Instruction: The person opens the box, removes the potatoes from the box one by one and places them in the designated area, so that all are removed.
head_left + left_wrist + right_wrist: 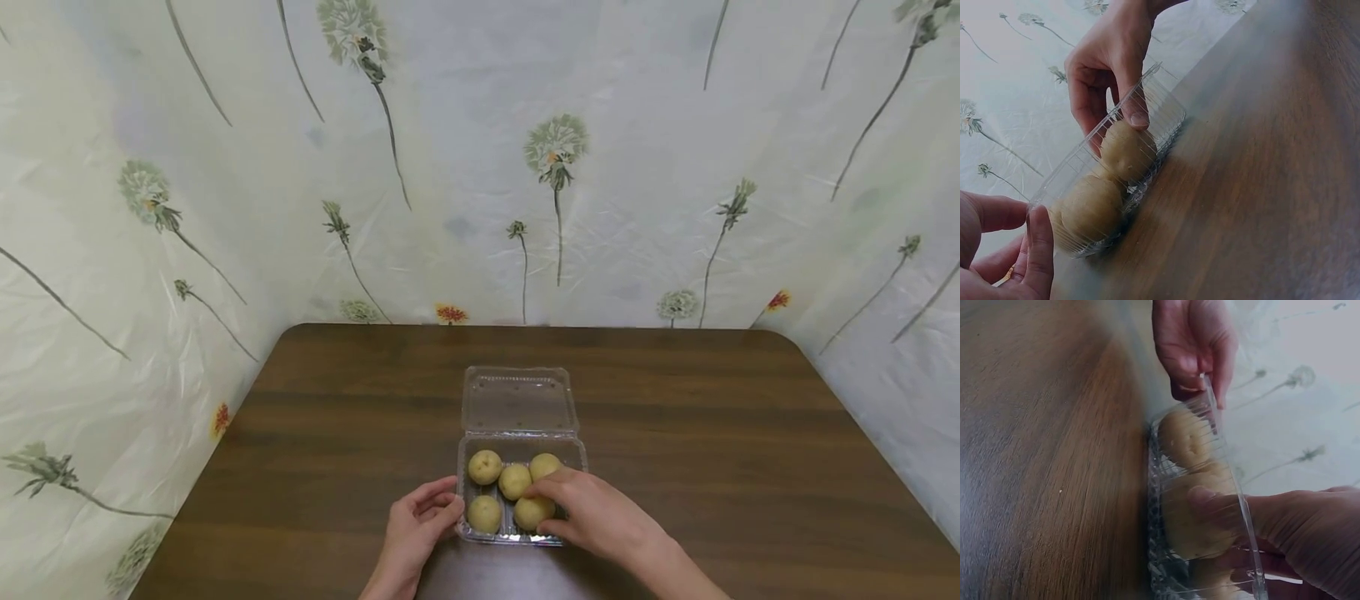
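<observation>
A clear plastic clamshell container stands on the table with its lid folded back, away from me. Several round yellowish potatoes lie inside it. My left hand pinches the container's left rim between thumb and fingers, as the left wrist view also shows. Reaching over the right side, my right hand grips the near-right potato, thumb on the near side and fingers beyond it. In the left wrist view this potato shows through the ribbed wall, the thumb on its top.
The dark brown wooden table has rounded far corners. Behind it and along both sides hangs a pale plastic sheet printed with dandelions, meeting the table's far edge.
</observation>
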`<state>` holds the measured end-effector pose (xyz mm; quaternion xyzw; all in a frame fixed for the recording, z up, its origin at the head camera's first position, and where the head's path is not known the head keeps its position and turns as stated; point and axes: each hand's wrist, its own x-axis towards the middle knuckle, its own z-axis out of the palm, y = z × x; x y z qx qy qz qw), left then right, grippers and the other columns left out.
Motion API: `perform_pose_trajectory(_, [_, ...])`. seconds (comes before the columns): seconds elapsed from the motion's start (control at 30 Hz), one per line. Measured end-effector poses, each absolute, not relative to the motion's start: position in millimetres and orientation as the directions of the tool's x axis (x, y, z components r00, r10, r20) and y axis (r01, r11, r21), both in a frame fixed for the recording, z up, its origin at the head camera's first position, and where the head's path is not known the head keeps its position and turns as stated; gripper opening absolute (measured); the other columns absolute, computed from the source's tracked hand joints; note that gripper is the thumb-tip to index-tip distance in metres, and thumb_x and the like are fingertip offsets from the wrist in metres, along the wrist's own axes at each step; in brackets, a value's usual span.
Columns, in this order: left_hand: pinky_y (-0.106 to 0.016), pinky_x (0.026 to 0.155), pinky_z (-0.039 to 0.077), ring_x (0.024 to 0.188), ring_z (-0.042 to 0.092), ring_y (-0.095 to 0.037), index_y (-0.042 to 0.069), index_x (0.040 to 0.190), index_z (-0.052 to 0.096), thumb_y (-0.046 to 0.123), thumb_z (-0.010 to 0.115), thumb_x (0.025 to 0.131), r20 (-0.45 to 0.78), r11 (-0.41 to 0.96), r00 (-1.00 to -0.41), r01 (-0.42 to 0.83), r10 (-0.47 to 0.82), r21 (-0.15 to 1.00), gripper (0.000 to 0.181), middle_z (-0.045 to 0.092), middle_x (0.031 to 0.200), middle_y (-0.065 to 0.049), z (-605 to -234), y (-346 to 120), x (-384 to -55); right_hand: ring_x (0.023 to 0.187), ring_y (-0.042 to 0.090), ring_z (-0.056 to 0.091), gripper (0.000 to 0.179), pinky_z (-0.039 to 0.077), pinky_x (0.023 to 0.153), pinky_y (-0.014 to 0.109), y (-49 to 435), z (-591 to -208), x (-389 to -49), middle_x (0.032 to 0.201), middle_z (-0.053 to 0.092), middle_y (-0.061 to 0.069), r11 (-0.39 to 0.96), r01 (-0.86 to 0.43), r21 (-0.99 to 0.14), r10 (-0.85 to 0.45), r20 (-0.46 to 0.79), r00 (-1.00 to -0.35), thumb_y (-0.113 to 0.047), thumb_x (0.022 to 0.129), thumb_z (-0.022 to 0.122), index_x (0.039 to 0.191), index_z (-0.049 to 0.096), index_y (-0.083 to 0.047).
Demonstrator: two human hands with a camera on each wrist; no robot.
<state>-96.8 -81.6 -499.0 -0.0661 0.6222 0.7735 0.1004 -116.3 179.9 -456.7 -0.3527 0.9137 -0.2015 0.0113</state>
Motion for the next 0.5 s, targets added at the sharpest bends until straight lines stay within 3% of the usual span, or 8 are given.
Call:
perform_pose_trajectory(0.23, [-0.024, 0.072, 0.056, 0.080, 0.062, -0.009, -0.010, 0.127, 0.058, 0.004, 0.072, 0.088, -0.220, -0.206, -0.973, -0.230, 0.074, 0.951, 0.044, 0.064, 0.093, -0.004, -497.8, -81.0, -100.3, 0.099, 0.010, 0.061, 0.037, 0.054, 0.081, 0.032, 181.5, -456.8, -119.3, 0.108, 0.066, -0.004, 0.660, -0.668, -0.344, -0.663, 0.150, -0.733, -0.026, 0.080, 0.082, 0.112, 0.070, -0.013])
perform_pose_trajectory(0.5, [-0.023, 0.068, 0.055, 0.077, 0.060, -0.008, -0.012, 0.128, 0.056, 0.003, 0.070, 0.089, -0.227, -0.186, -0.970, -0.239, 0.082, 0.953, 0.043, 0.063, 0.090, -0.002, -497.7, -81.8, -96.6, 0.106, 0.012, 0.057, 0.034, 0.054, 0.083, 0.031, 183.8, -458.4, -118.8, 0.115, 0.061, -0.009, 0.547, -0.763, -0.344, -0.753, 0.196, -0.628, -0.019, 0.081, 0.081, 0.113, 0.072, -0.023])
